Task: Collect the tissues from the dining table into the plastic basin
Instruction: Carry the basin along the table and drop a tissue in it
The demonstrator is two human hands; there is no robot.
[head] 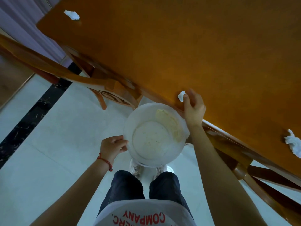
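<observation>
Tissue pinched at the table edge, basin held just below

The wooden dining table (195, 46) carries two loose crumpled tissues (72, 15), far corner and right edge; the white plastic basin (156, 134) sits below its near edge, left hand (114, 146) clamped on the rim, right hand (193, 108) pinching a small tissue (181, 95) on the tabletop

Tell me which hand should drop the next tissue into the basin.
Right. The right hand already pinches a small tissue at the table edge, just above the basin. The left hand grips the basin's rim, holding it up.
</observation>
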